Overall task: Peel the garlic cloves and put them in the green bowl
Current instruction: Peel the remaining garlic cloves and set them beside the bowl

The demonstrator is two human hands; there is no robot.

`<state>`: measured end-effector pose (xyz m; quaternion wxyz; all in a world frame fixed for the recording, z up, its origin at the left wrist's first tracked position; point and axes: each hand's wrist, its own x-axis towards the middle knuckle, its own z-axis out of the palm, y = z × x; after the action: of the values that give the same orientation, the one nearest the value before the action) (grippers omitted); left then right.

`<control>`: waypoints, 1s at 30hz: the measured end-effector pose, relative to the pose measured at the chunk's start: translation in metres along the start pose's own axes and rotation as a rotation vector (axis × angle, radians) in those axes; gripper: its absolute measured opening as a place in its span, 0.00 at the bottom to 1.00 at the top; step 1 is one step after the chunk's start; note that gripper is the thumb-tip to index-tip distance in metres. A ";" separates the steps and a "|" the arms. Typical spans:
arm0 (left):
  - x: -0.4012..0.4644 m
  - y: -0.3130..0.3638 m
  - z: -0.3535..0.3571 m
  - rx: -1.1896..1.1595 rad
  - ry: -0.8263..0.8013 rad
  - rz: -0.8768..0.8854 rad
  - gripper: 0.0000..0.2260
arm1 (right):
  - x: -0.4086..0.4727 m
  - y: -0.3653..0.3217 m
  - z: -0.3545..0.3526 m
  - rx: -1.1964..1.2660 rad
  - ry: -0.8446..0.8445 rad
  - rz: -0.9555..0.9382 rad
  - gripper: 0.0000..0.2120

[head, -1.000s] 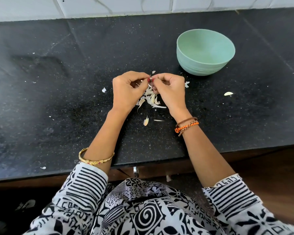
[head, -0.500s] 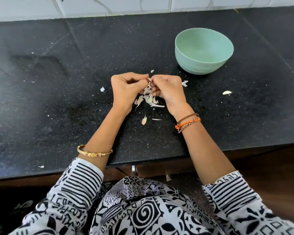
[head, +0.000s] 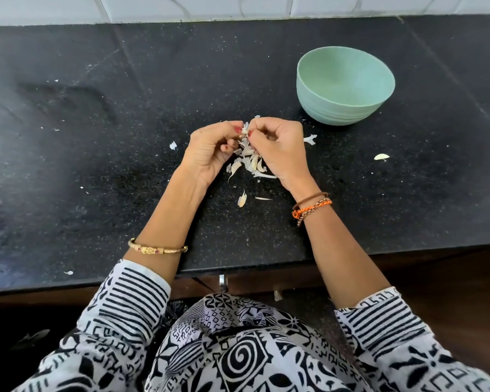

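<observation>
1. Head view, and both hands meet over the middle of the black speckled bench [head: 96, 165], knuckles up, fingertips touching.
2. The left hand [head: 210, 151] has its fingers curled in, and its grip pinches a small garlic clove [head: 245, 131] at the fingertips.
3. The right hand [head: 280, 148] is curled the same way, and its grip pinches that same clove from the other side.
4. The clove sits right between the 2 sets of fingertips, mostly hidden; how much skin is on it I cannot tell.
5. Below the hands lies a heap of pale garlic skins [head: 249, 164] on the bench, with what look like cloves mixed in.
6. More scraps: a curled piece [head: 242, 198] nearer the bench edge, a white flake [head: 173, 145] left of the left hand, another bit [head: 309, 138] beside the right hand.
7. Now the container: the green bowl [head: 345, 106] stands upright to the right and beyond the hands, near them but apart.
8. The visible part of its inside shows only smooth green wall; the near rim hides the bottom, so its contents I cannot tell.
9. A lone pale piece [head: 381, 157] lies on the bench right of the hands, in front of the bowl, outside it.
10. A gold bangle [head: 157, 249] sits on the left forearm, and orange and brown bands [head: 311, 205] circle the right wrist.
11. White tiles [head: 181, 7] run along the back of the bench.
</observation>
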<state>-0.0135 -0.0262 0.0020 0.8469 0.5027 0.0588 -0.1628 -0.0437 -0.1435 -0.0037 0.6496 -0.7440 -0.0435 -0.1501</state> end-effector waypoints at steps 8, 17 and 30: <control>-0.004 0.001 -0.001 0.140 -0.078 0.122 0.14 | 0.002 -0.002 -0.008 0.121 -0.023 0.071 0.13; -0.008 -0.002 0.005 0.217 -0.041 0.246 0.12 | 0.000 0.006 -0.002 -0.127 0.106 -0.033 0.08; -0.003 -0.008 0.000 0.573 0.134 0.386 0.14 | -0.001 0.009 -0.008 -0.379 0.324 -0.043 0.03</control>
<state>-0.0188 -0.0291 -0.0040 0.6810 0.7313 -0.0297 0.0239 -0.0442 -0.1526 -0.0113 0.4937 -0.8177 0.0740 -0.2866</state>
